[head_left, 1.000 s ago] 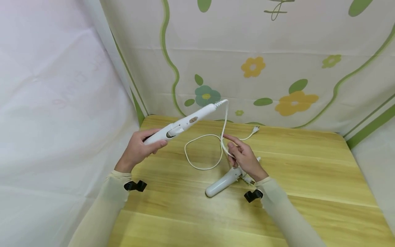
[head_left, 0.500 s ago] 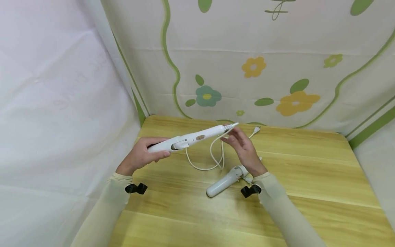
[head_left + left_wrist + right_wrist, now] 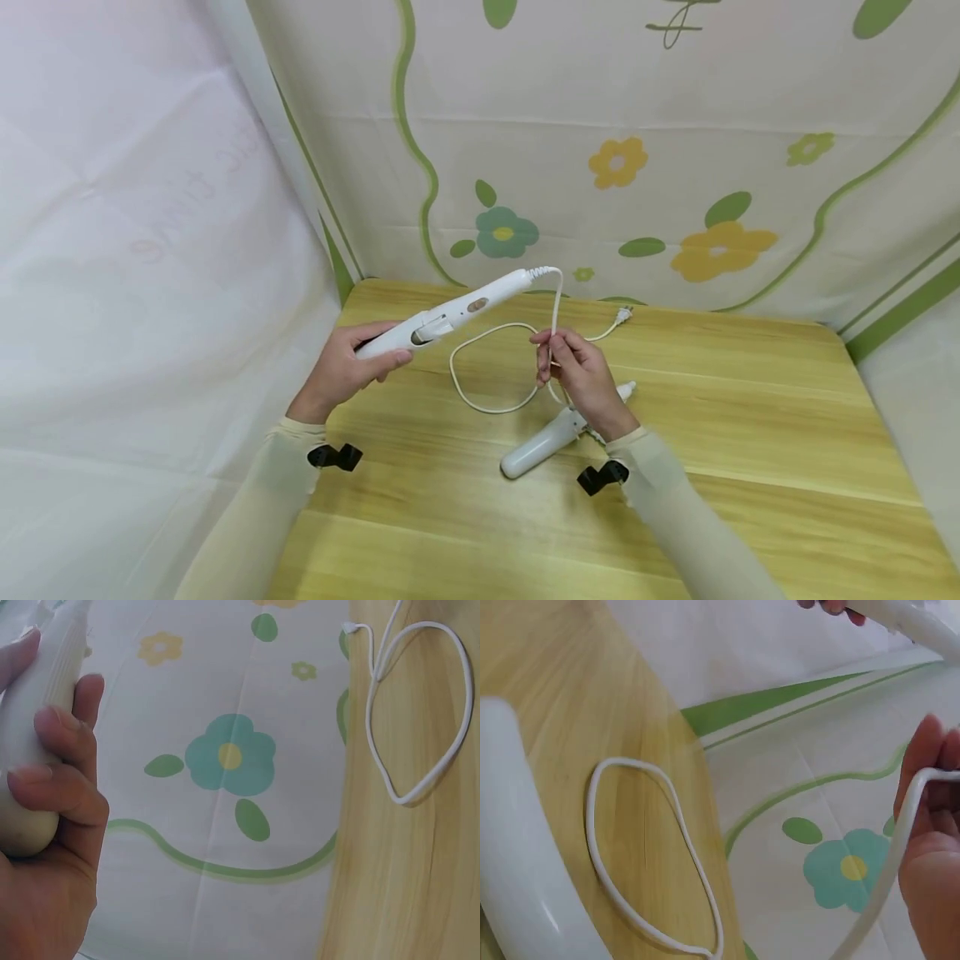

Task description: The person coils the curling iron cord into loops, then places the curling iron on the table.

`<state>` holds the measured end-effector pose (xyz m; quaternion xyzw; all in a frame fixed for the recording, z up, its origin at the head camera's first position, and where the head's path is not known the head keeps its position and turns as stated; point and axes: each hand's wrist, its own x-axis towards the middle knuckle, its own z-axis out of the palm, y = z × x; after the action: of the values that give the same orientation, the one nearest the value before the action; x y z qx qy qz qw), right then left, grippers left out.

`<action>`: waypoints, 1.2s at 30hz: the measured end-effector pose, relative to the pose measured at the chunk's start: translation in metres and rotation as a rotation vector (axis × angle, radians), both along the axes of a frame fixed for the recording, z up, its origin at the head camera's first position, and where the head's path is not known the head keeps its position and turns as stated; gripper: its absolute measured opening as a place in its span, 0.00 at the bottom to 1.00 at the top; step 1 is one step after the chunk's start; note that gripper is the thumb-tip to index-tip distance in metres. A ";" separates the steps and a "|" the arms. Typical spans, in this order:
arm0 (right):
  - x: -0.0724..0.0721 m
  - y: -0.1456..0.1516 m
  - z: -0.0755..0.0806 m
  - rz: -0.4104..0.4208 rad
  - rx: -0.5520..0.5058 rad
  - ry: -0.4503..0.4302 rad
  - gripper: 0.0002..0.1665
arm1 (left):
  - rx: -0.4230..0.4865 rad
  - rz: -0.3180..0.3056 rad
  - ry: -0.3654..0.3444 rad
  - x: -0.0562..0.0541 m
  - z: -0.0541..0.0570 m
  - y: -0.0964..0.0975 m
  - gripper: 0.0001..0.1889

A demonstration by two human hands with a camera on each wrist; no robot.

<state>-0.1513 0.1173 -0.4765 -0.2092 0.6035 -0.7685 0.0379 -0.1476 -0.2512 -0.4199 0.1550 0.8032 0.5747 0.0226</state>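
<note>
My left hand [image 3: 336, 373] grips a white hair iron [image 3: 491, 293] by its rounded end, thumb along the near side. The iron is raised over the table and tilts up to the right, its cord end highest. Curled fingers wrap its rounded end in the left wrist view. From the ribbed sleeve the white cord [image 3: 557, 304] bends down to my right hand [image 3: 588, 379], which pinches it between thumb and fingers. Below that hand a second white hair iron [image 3: 538, 447] lies on the table, its far part partly hidden by the hand.
On the wooden table [image 3: 750, 417] the cord forms a loose loop [image 3: 452, 371]. A two-pin plug [image 3: 623, 315] lies near the back edge. A flower-printed cloth [image 3: 547, 150] stands behind the table, and a white cloth [image 3: 150, 250] rises at the left.
The held iron's cord end dips, then rises again. My right hand lets the cord slip, moves up by the iron's end, then comes back down pinching the cord.
</note>
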 end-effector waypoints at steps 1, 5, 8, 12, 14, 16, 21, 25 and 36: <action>0.001 -0.001 0.001 -0.021 0.074 0.012 0.22 | -0.008 0.013 0.006 0.000 -0.001 0.001 0.22; 0.006 -0.002 0.011 -0.109 0.523 0.242 0.17 | -0.099 0.092 0.045 -0.001 -0.005 0.004 0.23; 0.012 0.000 0.023 -0.173 0.834 0.547 0.15 | -0.231 0.153 0.115 -0.001 -0.007 0.009 0.24; 0.017 0.009 0.039 -0.242 1.071 0.900 0.10 | -0.395 0.169 0.232 0.000 -0.010 0.017 0.25; 0.018 0.015 0.045 -0.257 1.128 1.001 0.04 | -0.465 0.138 0.290 -0.001 -0.011 0.020 0.25; 0.017 0.021 0.050 -0.251 1.145 1.057 0.04 | -0.506 0.094 0.325 -0.001 -0.012 0.023 0.25; 0.014 0.032 0.059 -0.200 1.091 1.118 0.20 | -0.547 -0.030 0.327 0.001 -0.011 0.028 0.25; 0.009 0.040 0.066 -0.140 1.002 1.124 0.26 | -0.511 -0.167 0.297 0.002 -0.007 0.032 0.23; -0.009 0.060 0.061 0.035 0.803 0.849 0.09 | -0.307 -0.419 0.236 0.002 -0.007 0.033 0.22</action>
<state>-0.1604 0.1775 -0.4150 -0.4781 0.8062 -0.3277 -0.1185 -0.1452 -0.2178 -0.4271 0.3783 0.8283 0.4073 0.0702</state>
